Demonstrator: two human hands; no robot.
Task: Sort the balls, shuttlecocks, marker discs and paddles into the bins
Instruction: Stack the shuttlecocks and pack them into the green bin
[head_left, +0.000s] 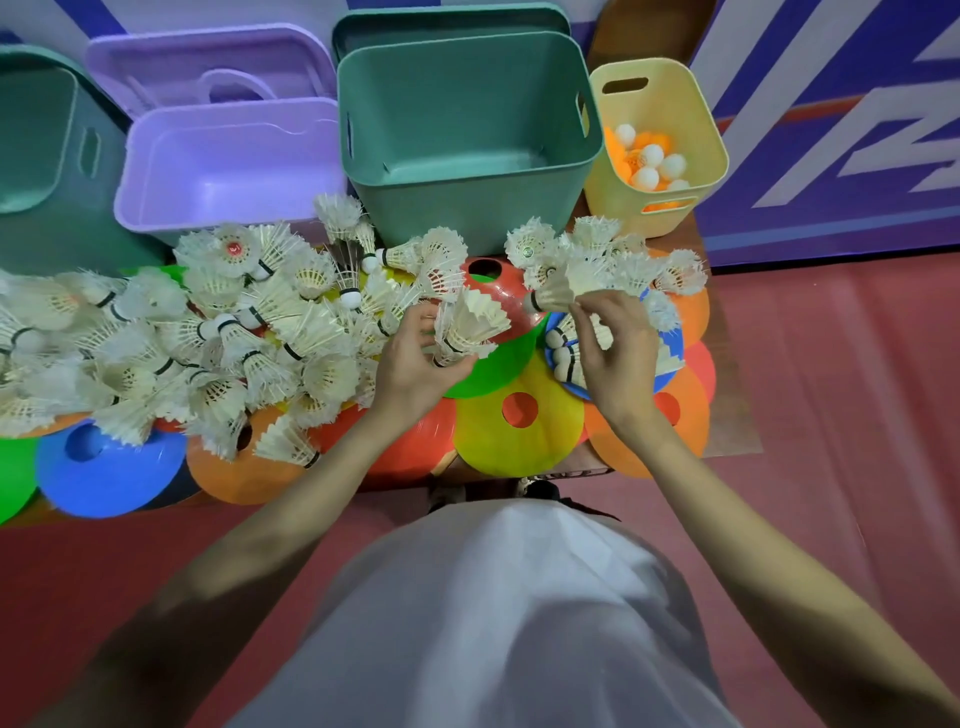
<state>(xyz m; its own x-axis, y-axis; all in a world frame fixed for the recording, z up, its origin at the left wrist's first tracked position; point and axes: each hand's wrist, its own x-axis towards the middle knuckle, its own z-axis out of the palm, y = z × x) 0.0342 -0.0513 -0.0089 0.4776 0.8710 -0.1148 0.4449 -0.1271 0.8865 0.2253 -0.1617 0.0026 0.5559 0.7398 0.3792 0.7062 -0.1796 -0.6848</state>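
Note:
White feather shuttlecocks (218, 332) lie heaped over the left and middle of the table, on top of coloured marker discs. My left hand (415, 358) grips a stacked bunch of shuttlecocks (470, 327) above a green disc (493, 371). My right hand (615, 348) pinches the skirt of one shuttlecock (553, 293) at the edge of a smaller cluster (608, 254); more shuttlecocks lie under its palm on a blue disc (670, 358). A yellow disc (519, 431) lies at the front between my wrists. No paddles show.
Along the back stand a purple bin (228, 166), a large green bin (467, 135), a second green bin (41, 156) at far left, and a small yellow bin (660, 104) holding white and orange balls (649, 156). Lids lean behind. Red floor surrounds the table.

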